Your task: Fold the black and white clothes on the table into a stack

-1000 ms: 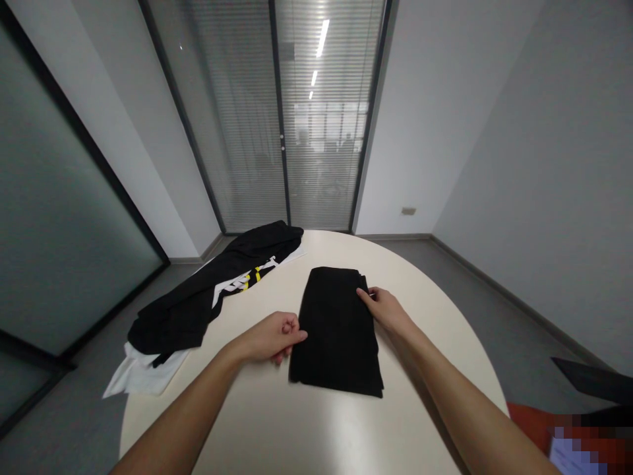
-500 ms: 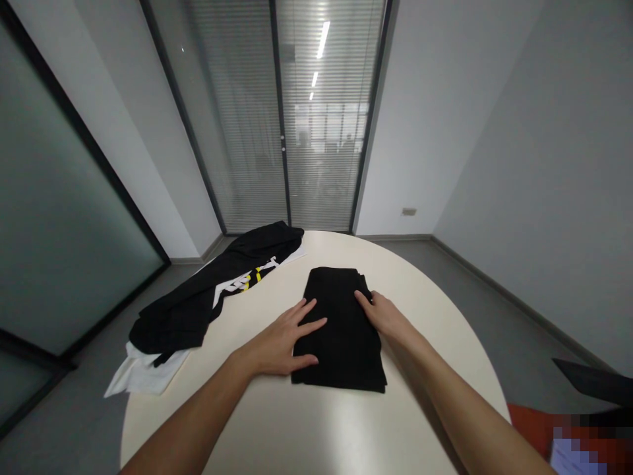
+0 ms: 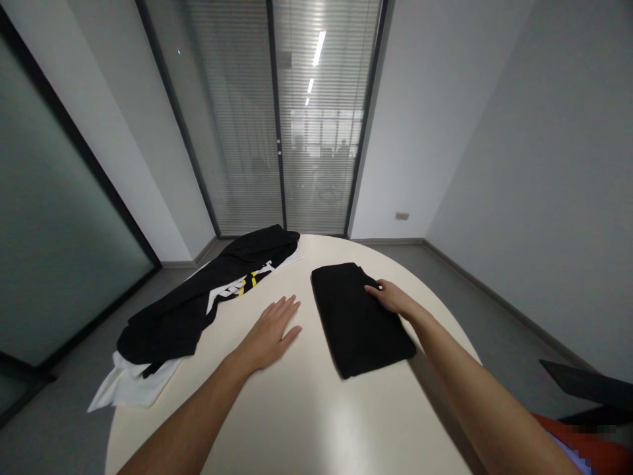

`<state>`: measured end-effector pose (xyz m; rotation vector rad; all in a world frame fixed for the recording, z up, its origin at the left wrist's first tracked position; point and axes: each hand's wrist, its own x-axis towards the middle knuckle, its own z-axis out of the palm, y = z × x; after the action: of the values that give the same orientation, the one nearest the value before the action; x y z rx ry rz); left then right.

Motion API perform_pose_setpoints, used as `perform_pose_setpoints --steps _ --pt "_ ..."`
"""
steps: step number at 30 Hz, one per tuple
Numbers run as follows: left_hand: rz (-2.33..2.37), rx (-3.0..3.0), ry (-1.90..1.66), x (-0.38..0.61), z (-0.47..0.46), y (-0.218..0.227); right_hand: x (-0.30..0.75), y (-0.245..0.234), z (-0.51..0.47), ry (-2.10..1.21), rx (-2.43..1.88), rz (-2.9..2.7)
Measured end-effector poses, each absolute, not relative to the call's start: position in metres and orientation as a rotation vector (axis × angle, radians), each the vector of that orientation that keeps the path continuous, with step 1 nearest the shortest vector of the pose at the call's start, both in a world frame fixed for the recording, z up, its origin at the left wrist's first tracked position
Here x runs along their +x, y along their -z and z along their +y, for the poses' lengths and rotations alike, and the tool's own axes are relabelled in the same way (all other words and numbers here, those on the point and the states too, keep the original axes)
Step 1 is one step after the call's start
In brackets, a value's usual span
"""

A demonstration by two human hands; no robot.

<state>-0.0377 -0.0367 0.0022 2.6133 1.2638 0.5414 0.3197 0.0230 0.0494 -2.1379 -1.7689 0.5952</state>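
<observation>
A folded black garment (image 3: 357,316) lies on the round cream table (image 3: 297,409), turned at a slant toward the right side. My right hand (image 3: 390,296) rests on its far right edge, fingers closed over the fabric there. My left hand (image 3: 271,330) lies flat on the bare tabletop just left of the garment, fingers stretched out, holding nothing.
A heap of black clothing with white and yellow print (image 3: 208,293) sprawls over the table's left edge, with a white garment (image 3: 129,386) hanging beneath it. Glass doors with blinds stand behind the table. A dark object and something red (image 3: 588,396) show at the lower right.
The folded black garment has slid and rotated to the right under my right hand. My left hand came off the garment and now lies flat on the table.
</observation>
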Motion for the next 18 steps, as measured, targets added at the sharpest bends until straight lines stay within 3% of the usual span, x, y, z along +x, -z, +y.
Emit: perform_pose_setpoints --steps 13,18 --pt "1.322 2.661 -0.645 -0.039 -0.028 0.013 0.389 -0.055 0.083 -0.242 -2.445 -1.552" --pt "1.323 2.653 -0.647 -0.041 -0.027 0.015 0.389 -0.053 0.073 0.099 -2.403 -1.451"
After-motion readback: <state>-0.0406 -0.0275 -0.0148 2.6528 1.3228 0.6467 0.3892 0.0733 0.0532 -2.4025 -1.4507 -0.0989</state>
